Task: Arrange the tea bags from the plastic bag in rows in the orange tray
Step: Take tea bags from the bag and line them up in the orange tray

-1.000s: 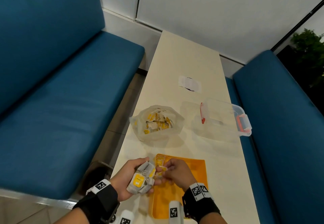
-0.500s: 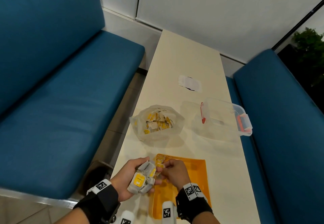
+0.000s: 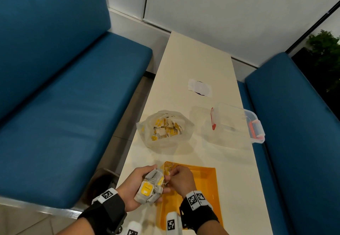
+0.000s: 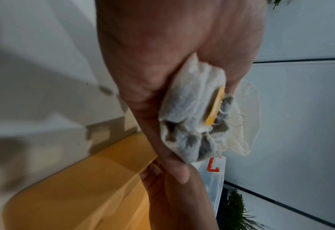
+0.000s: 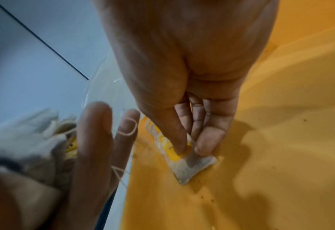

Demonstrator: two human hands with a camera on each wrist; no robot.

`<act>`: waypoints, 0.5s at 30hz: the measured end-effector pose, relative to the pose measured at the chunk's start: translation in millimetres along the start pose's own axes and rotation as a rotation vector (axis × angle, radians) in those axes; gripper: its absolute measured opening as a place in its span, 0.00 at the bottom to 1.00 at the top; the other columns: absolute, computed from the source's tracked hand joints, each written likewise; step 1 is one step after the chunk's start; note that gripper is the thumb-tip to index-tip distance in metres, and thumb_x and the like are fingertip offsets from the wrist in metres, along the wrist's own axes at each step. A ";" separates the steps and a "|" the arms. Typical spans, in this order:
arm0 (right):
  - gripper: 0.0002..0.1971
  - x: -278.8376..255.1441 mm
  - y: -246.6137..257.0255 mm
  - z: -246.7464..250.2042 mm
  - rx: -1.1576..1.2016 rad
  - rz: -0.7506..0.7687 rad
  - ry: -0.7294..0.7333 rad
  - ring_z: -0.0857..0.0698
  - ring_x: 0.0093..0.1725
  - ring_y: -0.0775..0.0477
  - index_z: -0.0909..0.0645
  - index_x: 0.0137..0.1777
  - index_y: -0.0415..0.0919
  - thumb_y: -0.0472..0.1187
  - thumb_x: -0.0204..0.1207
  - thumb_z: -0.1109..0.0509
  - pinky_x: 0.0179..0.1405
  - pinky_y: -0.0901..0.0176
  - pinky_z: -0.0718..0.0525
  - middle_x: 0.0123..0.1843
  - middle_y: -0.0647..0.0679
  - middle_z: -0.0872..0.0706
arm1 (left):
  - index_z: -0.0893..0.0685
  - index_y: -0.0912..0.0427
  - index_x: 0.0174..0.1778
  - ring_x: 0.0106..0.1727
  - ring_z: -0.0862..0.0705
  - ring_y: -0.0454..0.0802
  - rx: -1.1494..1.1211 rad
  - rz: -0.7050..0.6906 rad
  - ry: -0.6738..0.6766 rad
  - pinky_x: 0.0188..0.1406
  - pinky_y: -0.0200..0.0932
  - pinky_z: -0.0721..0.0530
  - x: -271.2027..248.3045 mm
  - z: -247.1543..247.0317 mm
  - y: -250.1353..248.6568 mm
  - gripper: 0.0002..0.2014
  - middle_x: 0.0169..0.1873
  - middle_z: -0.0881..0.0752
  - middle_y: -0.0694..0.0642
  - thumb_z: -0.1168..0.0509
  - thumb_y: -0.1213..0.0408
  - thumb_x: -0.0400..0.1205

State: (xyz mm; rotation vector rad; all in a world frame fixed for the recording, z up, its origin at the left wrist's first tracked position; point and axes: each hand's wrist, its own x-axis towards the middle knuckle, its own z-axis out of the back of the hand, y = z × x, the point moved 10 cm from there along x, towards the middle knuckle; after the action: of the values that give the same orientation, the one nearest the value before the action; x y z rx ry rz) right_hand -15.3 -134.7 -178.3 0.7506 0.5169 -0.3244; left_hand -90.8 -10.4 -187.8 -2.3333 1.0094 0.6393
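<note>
My left hand [image 3: 141, 185] grips a bunch of tea bags [image 3: 150, 188] with yellow tags, held just left of the orange tray [image 3: 206, 194]; the same bunch [image 4: 194, 115] fills the left wrist view. My right hand [image 3: 179, 178] is over the tray's far-left corner. Its thumb and fingers pinch one tea bag [image 5: 190, 165] down on the orange tray floor [image 5: 270, 155], next to other bags [image 5: 156, 135] lying there. The plastic bag [image 3: 165, 130] with several more tea bags sits open beyond the tray.
A clear lidded box [image 3: 237, 124] with red clips stands at the right edge of the narrow cream table [image 3: 193, 65]. A white paper scrap [image 3: 199, 88] lies farther back. Blue benches [image 3: 64, 106] flank both sides.
My right hand has shifted forward and left, bringing one tea bag down to the tray's far-left corner. The left hand stays put with its bunch.
</note>
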 end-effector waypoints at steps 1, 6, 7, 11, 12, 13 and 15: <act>0.06 -2.4 0.6 1.7 0.004 0.003 0.004 0.11 0.35 0.44 0.21 0.37 0.42 0.30 0.66 0.30 0.32 0.51 0.10 0.37 0.44 0.12 | 0.10 0.71 0.58 0.51 0.17 0.63 -0.022 -0.009 -0.003 0.35 0.51 0.25 -1.6 0.1 -2.3 0.26 0.56 0.17 0.68 0.33 0.49 0.82; 0.08 -28.4 36.5 38.1 -0.046 0.244 -0.125 0.15 0.36 0.58 0.19 0.38 0.48 0.39 0.71 0.22 0.37 0.64 0.16 0.36 0.53 0.14 | 0.17 0.70 0.53 0.47 0.16 0.66 -0.112 -0.099 -0.076 0.32 0.52 0.15 -8.8 6.9 -21.4 0.21 0.48 0.16 0.70 0.35 0.51 0.84; 0.07 -41.5 54.2 42.2 -0.021 0.347 -0.125 0.16 0.37 0.60 0.18 0.40 0.49 0.38 0.72 0.22 0.37 0.71 0.20 0.37 0.54 0.15 | 0.17 0.69 0.51 0.42 0.15 0.64 -0.114 -0.117 -0.085 0.31 0.51 0.15 -9.2 8.6 -24.7 0.20 0.46 0.16 0.69 0.36 0.51 0.85; 0.10 -90.4 111.2 13.9 -0.103 0.663 0.090 0.19 0.42 0.58 0.16 0.46 0.56 0.40 0.72 0.22 0.43 0.73 0.22 0.45 0.57 0.21 | 0.18 0.65 0.42 0.27 0.18 0.60 -0.088 -0.127 -0.052 0.27 0.47 0.18 -16.9 -4.6 -31.5 0.20 0.35 0.18 0.66 0.39 0.50 0.86; 0.10 -95.6 115.2 2.7 -0.156 0.685 0.134 0.20 0.42 0.59 0.15 0.48 0.58 0.41 0.72 0.22 0.45 0.73 0.22 0.46 0.58 0.23 | 0.16 0.65 0.41 0.27 0.17 0.58 -0.083 -0.130 -0.060 0.26 0.45 0.19 -18.3 -5.8 -32.3 0.21 0.34 0.17 0.65 0.40 0.50 0.87; 0.11 -97.7 116.6 -5.9 -0.202 0.694 0.151 0.21 0.44 0.61 0.15 0.52 0.58 0.42 0.72 0.23 0.47 0.72 0.22 0.47 0.59 0.26 | 0.14 0.64 0.41 0.30 0.16 0.57 -0.070 -0.133 -0.071 0.28 0.46 0.19 -19.2 -6.0 -33.1 0.21 0.35 0.16 0.64 0.40 0.49 0.87; 0.14 -97.1 117.1 -16.0 -0.257 0.699 0.146 0.22 0.48 0.62 0.16 0.58 0.57 0.44 0.73 0.24 0.52 0.67 0.19 0.49 0.61 0.29 | 0.12 0.63 0.45 0.37 0.14 0.58 -0.047 -0.137 -0.081 0.34 0.48 0.20 -21.5 -7.6 -34.1 0.22 0.38 0.14 0.64 0.40 0.47 0.87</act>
State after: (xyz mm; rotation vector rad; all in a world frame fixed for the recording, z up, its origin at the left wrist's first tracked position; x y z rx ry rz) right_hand -47.6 -32.9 -68.8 0.6614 0.3932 0.4424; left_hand -76.3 16.3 -160.1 -2.3720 0.7993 0.7042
